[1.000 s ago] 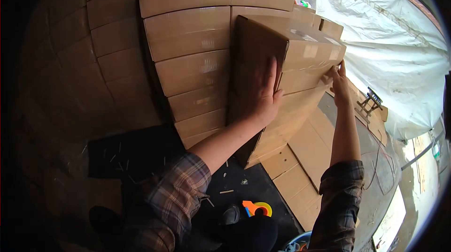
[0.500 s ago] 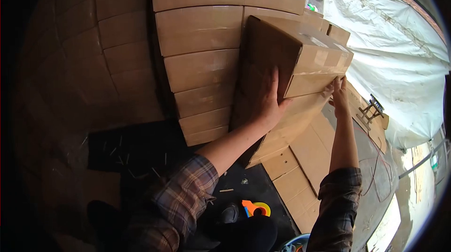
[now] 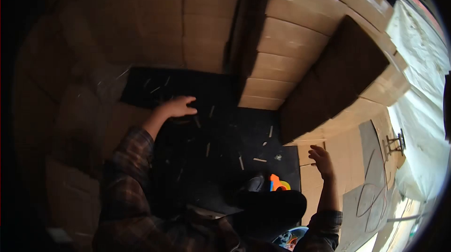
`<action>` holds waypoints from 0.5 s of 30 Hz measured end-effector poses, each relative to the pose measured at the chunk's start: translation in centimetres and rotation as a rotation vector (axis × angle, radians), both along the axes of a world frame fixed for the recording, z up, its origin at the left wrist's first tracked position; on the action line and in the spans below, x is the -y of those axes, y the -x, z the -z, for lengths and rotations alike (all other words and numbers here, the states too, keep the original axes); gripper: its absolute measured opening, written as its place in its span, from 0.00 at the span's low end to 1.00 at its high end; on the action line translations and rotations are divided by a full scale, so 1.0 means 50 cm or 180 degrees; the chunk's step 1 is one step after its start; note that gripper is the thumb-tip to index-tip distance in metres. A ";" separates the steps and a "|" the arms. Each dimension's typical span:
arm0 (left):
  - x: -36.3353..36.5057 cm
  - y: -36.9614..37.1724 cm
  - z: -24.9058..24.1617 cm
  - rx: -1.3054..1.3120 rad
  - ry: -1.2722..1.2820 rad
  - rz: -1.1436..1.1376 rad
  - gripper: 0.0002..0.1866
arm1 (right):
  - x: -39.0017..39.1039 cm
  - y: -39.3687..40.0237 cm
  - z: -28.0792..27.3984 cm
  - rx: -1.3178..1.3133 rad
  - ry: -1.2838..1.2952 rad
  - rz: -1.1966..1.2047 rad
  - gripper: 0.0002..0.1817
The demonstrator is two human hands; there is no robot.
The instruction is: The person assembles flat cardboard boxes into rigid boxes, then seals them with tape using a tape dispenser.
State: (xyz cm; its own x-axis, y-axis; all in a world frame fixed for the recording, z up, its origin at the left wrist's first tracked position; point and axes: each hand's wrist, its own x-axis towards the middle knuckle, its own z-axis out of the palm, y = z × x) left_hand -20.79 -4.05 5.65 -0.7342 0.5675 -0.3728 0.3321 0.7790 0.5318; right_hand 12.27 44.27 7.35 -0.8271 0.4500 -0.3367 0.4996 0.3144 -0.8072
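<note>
My left hand (image 3: 178, 107) is held out over the dark floor mat (image 3: 221, 130), empty, with its fingers apart. Lower right, my right hand (image 3: 322, 161) hangs in front of flattened cardboard (image 3: 345, 158), its fingers loosely bent and nothing in them. Above it rises a stack of cardboard boxes; the top box (image 3: 392, 84) has its side in shadow, and neither hand touches it. On the mat by my shoe (image 3: 253, 184) lies an orange tape dispenser (image 3: 275, 182) with a yellow roll, partly hidden by my knee.
More stacked boxes (image 3: 291, 31) stand beside that stack, and a wall of boxes (image 3: 206, 26) runs along the back left. Thin scraps (image 3: 241, 162) litter the mat. A blue bucket (image 3: 300, 231) sits by my right forearm. White sheeting (image 3: 420, 97) hangs at right.
Both hands have come off the top box, which stays on its stack. My left hand has moved left and my right hand down. The view has swung left and downward.
</note>
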 end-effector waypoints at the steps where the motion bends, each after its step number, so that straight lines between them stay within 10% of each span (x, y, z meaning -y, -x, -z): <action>1: 0.183 0.009 0.007 0.0326 -0.0898 -0.0960 0.36 | 0.067 0.017 0.021 0.0254 0.0117 -0.0842 0.23; 5: 0.489 -0.055 0.045 -0.0456 -0.1022 -0.2521 0.31 | 0.201 0.075 0.009 0.0254 0.0261 -0.1465 0.24; 9: 0.795 -0.178 0.311 -0.0243 -0.1897 -0.3702 0.23 | 0.247 0.118 0.037 0.0347 -0.0155 -0.1678 0.21; 12: 0.820 -0.340 0.412 0.0796 -0.2695 -0.5223 0.18 | 0.275 0.142 0.049 0.0670 -0.0131 -0.1347 0.21; 15: 0.803 -0.437 0.476 0.1241 -0.1643 -0.5955 0.19 | 0.247 0.157 0.081 0.1242 -0.0906 -0.1598 0.22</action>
